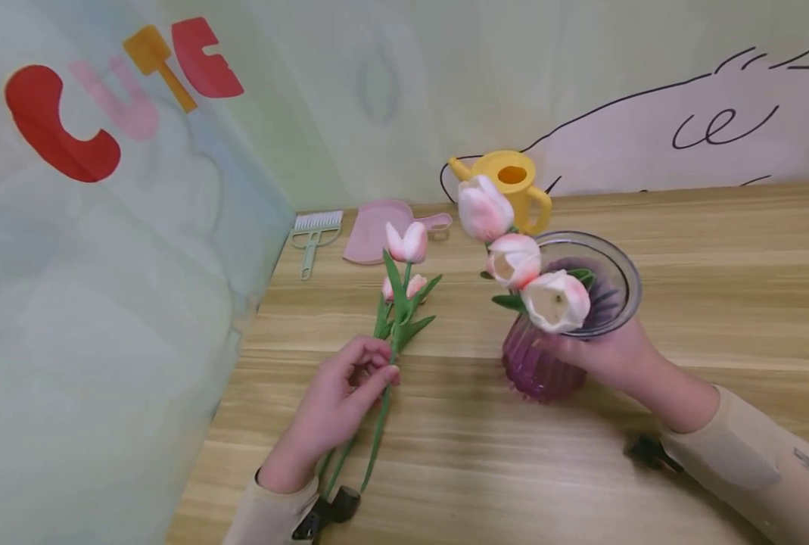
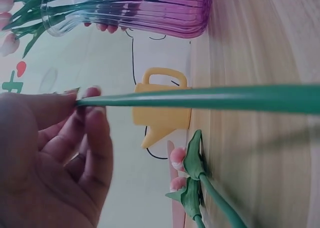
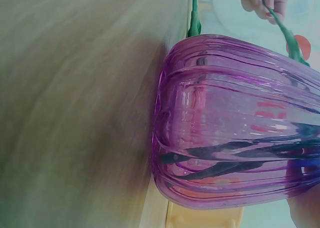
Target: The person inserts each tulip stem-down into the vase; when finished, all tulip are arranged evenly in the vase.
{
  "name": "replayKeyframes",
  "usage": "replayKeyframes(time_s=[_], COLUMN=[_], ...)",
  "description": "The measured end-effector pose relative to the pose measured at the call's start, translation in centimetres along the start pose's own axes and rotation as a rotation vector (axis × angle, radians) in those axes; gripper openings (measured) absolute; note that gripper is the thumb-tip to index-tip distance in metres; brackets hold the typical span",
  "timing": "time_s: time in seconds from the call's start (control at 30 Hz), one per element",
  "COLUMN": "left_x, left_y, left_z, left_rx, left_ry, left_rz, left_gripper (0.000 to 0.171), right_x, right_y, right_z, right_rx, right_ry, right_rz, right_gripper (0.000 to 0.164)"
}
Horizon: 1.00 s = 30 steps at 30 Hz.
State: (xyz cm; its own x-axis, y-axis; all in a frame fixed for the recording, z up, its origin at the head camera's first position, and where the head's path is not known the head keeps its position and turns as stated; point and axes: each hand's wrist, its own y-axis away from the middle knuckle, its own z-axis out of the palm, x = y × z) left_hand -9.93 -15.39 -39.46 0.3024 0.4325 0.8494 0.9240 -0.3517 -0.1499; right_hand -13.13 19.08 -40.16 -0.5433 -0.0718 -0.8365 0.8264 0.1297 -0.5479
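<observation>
My left hand [image 1: 339, 393] pinches the green stem [image 2: 200, 99] of an artificial tulip between thumb and fingers. Its pink and white bloom [image 1: 409, 242] points away from me, above the table. Beneath it, more tulips lie on the tabletop; the left wrist view shows two of their pink heads [image 2: 178, 158]. To the right, a ribbed glass vase [image 1: 543, 371], purple below and clear at the rim, is gripped near its neck by my right hand [image 1: 618, 359]. Three tulips [image 1: 513, 261] lean out over its left rim. Dark stems [image 3: 225, 160] show through the glass.
A yellow watering can [image 1: 506, 178] stands behind the vase by the wall. Farther left at the back lie a pink dustpan [image 1: 373, 231] and a small pale green brush [image 1: 314, 238]. A wall [image 1: 138, 318] with coloured letters bounds the wooden table on the left.
</observation>
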Motion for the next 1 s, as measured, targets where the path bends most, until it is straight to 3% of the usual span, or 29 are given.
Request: replayKeyframes(time_s=[0.3,0.53,0.8,1.0], left_x=[-0.48,-0.11,-0.07,-0.1], left_y=[0.18,0.33,0.27,0.27], left_z=[-0.16,-0.14,-0.1,-0.11], left_rx=[0.141,0.194,0.231,0.226], left_ry=[0.119,0.156,0.166,0.202], left_rz=[0.18,0.275,0.303,0.291], left_gripper=[0.015,0.02,0.019,0.019], right_x=[-0.17,-0.25,-0.44,-0.34], right_y=[0.05,0.12,0.1,0.13], right_z=[-0.06,-0.06,-0.13,-0.11], right_rx=[-0.003,-0.016,-0.02,-0.018], right_ry=[0.03,0.055,0.106,0.069], right_rz=[0.015,0.017,0.036,0.025], right_gripper=[0.08,0.08,0.078,0.079])
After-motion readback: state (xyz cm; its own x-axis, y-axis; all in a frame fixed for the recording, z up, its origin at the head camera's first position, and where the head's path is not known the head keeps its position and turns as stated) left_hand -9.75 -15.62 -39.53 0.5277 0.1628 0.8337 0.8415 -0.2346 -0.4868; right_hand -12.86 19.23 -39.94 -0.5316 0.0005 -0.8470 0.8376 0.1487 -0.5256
